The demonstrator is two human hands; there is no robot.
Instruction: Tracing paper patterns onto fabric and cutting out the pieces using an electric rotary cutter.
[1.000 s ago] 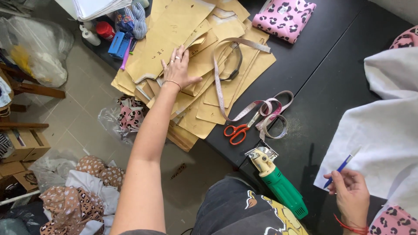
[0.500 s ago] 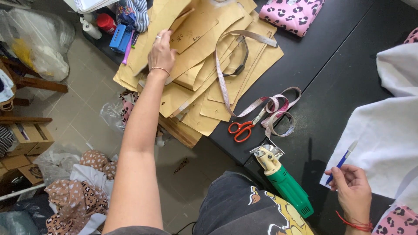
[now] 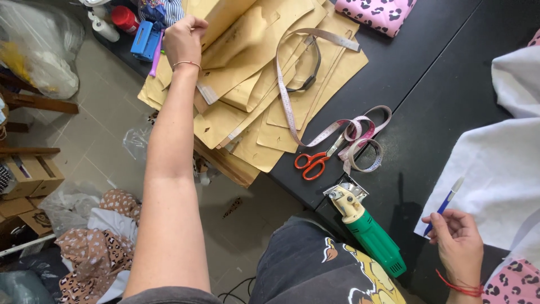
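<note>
My left hand (image 3: 183,38) reaches far out to the pile of brown paper patterns (image 3: 253,90) on the black table (image 3: 439,95) and grips the edge of one sheet near the pile's far left corner. My right hand (image 3: 458,242) stays near me at the lower right, holding a blue pen (image 3: 444,205) over the edge of a white fabric piece (image 3: 495,180). A measuring tape (image 3: 292,95) is draped across the patterns.
Orange-handled scissors (image 3: 315,163) and coiled tapes (image 3: 363,141) lie beside the pile. A green electric fabric cutter (image 3: 368,231) sits at the table's near edge. Pink leopard-print fabric (image 3: 377,12) lies at the far side. Bags, boxes and cloth scraps (image 3: 93,247) cover the floor on the left.
My left hand has moved farther away and left along the paper pile, from its middle to its far corner. My right hand with the pen has barely moved.
</note>
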